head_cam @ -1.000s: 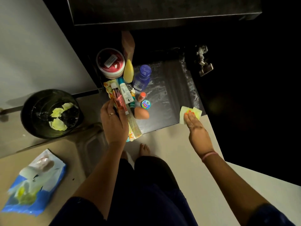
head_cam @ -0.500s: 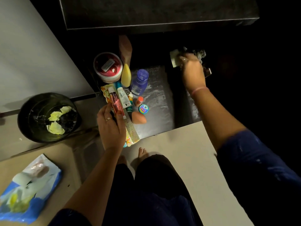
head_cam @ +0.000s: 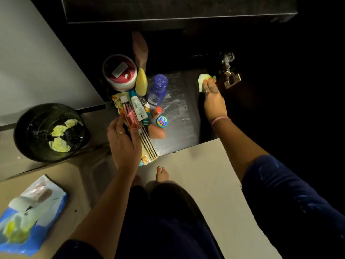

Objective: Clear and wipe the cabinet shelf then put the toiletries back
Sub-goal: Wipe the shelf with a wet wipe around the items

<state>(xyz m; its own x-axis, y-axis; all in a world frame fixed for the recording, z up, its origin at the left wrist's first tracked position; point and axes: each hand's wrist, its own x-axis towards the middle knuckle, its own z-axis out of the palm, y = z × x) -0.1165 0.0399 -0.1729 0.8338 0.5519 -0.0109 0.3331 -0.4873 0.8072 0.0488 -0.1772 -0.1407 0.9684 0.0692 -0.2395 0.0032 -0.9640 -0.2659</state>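
- The left hand [head_cam: 124, 144] is curling its fingers [head_cam: 133, 128] round a red tube [head_cam: 130, 116], thumb on one side and fingertips on the other, over the left edge of the shelf [head_cam: 179, 113].
- The right hand [head_cam: 211, 98] is pinching a crumpled yellow wipe [head_cam: 202, 81] between bent fingers [head_cam: 210, 82], holding it at the shelf's far right corner, just beside a metal hinge [head_cam: 228, 71]; whether the wipe is touching the shelf I cannot tell.
- Toiletries are crowding the shelf's left half: a red-lidded tub [head_cam: 120, 72], a yellow bottle [head_cam: 141, 83], a blue bottle [head_cam: 156, 90], a white tube [head_cam: 138, 107], a small blue tin [head_cam: 162, 121], a comb [head_cam: 148, 143] and a tan sponge [head_cam: 156, 131].
- The shelf's right half is showing a glossy, streaked dark surface (plastic-lined, by the look of it).
- A dark bin [head_cam: 49, 131] is sitting on the floor to the left, holding several crumpled yellow wipes.
- A blue wipes pack [head_cam: 31, 212] is lying at lower left.
- The open cabinet door [head_cam: 205, 184] is slanting pale below the shelf; the interior beyond is too dark to read.
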